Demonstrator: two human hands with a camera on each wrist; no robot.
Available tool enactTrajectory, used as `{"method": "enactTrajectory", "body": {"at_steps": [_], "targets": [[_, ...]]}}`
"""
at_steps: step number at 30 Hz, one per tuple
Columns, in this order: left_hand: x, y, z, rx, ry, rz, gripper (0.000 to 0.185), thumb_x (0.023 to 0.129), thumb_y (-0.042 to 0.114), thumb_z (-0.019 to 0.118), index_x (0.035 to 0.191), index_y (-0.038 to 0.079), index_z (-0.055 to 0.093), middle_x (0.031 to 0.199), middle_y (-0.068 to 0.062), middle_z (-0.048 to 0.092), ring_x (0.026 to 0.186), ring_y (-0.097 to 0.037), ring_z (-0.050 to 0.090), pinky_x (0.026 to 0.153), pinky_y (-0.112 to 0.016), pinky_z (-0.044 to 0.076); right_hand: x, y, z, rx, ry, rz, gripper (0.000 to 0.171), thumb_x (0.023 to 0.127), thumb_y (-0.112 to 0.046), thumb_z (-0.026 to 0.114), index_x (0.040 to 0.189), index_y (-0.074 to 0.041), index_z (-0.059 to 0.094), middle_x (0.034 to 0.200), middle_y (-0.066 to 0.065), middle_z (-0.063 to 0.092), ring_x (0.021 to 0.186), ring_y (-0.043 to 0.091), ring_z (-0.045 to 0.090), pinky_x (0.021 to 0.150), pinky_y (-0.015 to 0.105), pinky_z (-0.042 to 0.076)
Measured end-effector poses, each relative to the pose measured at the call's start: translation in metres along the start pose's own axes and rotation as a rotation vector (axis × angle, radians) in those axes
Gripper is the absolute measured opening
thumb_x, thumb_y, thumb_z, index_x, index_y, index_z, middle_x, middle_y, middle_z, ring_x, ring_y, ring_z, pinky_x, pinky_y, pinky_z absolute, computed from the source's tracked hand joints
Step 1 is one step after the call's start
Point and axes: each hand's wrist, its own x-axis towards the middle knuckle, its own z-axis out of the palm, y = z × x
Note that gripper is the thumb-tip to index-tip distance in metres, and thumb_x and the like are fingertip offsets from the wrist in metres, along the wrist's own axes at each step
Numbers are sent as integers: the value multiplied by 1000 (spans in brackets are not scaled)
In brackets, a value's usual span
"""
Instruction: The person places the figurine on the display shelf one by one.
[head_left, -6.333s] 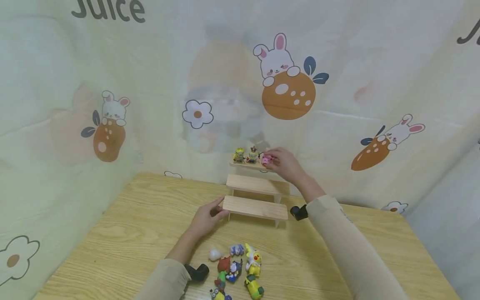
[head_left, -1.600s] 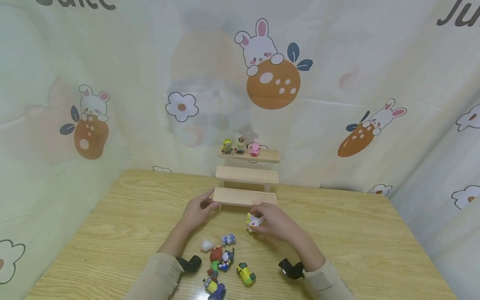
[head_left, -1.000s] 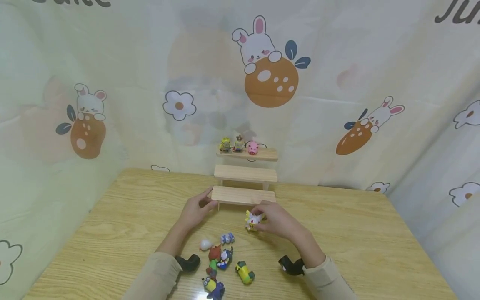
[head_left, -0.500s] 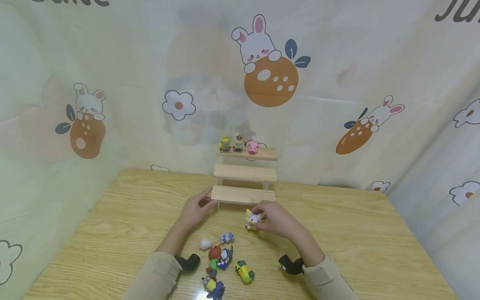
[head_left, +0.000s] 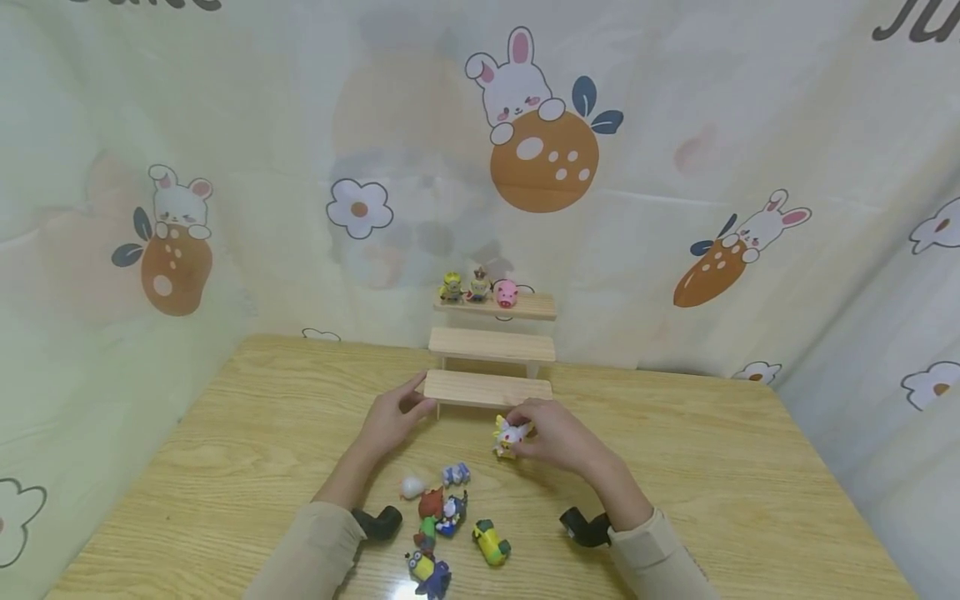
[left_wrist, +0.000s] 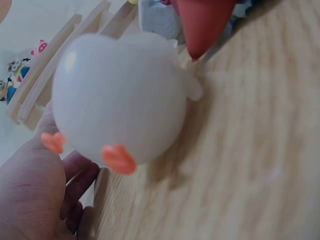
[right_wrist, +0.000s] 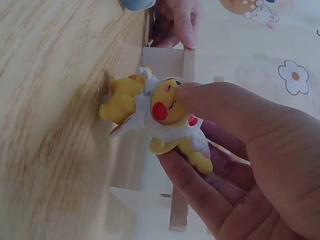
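Right hand (head_left: 551, 435) pinching small yellow-and-white mouse figurine (head_left: 507, 437) just above wooden worktop (head_left: 247, 450), left hand (head_left: 392, 418) gripping lowest step of 3-tier pale wooden stand (head_left: 487, 388), loose toy figures (head_left: 450, 517) nearby

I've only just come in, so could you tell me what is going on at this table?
A person is handling small toy figures at a wooden table. The right hand pinches a yellow-and-white figure just in front of a three-step wooden stand, while the left hand holds the stand's lowest step at its left end. Three figures stand on the top step; the two lower steps are bare. More figures lie loose on the table near the person.
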Motion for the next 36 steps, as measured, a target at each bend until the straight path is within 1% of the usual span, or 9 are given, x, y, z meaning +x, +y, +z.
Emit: {"method": "enactTrajectory", "body": {"at_steps": [6,11,15,17,20,24,27,32,36], "targets": [[2,-3,2,3,0,15,65,88,48,62,144,20,43,103,-3,71,105,-23,62,99,-46,45,1,1,-5,1,18,-8,29,78,-17,77,105,-8,69,102,0,68,93,12,61,77,27,52],[3,-4,6,5,-9,11,67,88,50,61,145,21,40,105,-2,70,107,-23,61,100,-47,44,2,4,-22,38,17,17,30,79,-17,76,106,-7,68,102,2,68,94,15,62,77,29,52],[3,-5,4,-6,-3,-12,68,86,52,61,145,23,41,105,-2,70,108,-24,61,102,-47,43,5,3,-47,44,11,5,30,82,-16,75,108,-4,66,102,4,67,95,18,62,80,35,54],[3,-5,3,0,-6,-6,69,86,54,60,144,23,41,106,-2,71,109,-24,61,102,-47,42,8,4,-62,19,24,-10,30,83,-16,73,109,-3,65,102,6,67,96,20,62,82,37,54],[3,-6,1,13,-14,8,70,86,56,58,145,22,41,106,-2,71,109,-24,61,102,-46,43,14,4,-85,-25,56,-26,30,83,-15,72,109,-1,65,103,9,67,96,22,63,83,38,55],[1,-6,-5,14,-1,14,68,87,52,60,144,20,42,105,-4,71,109,-26,61,103,-48,42,31,2,-113,-47,74,-29,31,84,-15,72,110,0,65,105,11,67,97,23,63,83,38,56],[0,-5,-7,4,8,12,67,87,49,61,144,19,42,105,-4,71,109,-27,61,104,-49,40,45,-1,-132,-63,74,-17,32,84,-16,72,112,-1,65,107,12,67,98,25,63,84,41,55],[2,-7,-4,-2,-14,16,67,87,49,61,144,20,42,103,-1,71,105,-22,62,100,-45,45,65,1,-159,-123,105,10,34,85,-17,70,114,0,64,109,14,66,99,28,64,84,43,53],[4,-7,0,5,-16,16,66,88,49,61,144,21,42,102,1,71,101,-19,62,96,-43,47,79,8,-173,-156,142,23,34,84,-16,71,114,1,64,108,15,67,96,28,65,81,42,54]]}}
